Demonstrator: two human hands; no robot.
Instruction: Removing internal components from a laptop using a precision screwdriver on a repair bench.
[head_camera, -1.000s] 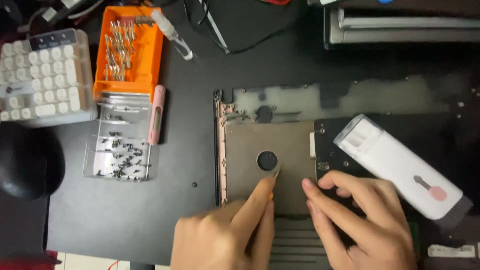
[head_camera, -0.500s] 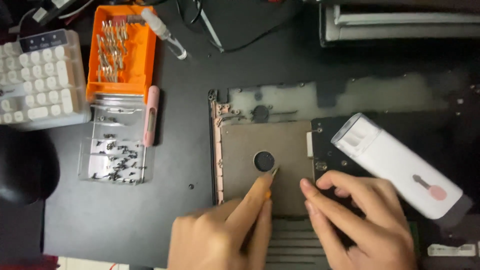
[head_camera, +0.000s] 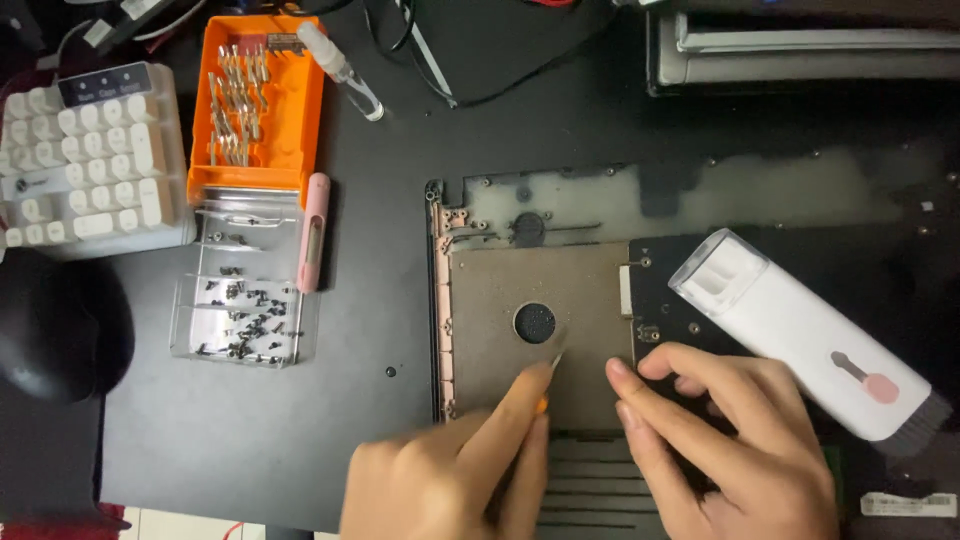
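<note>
Grey metal plate (head_camera: 520, 325), flat, dusty and rectangular with a round hole, lies in the opened laptop base (head_camera: 640, 200); the left hand (head_camera: 450, 470) pinches a thin pointed tool (head_camera: 556, 360) on it, the right hand (head_camera: 730, 440) presses down, fingers flat, holding nothing
</note>
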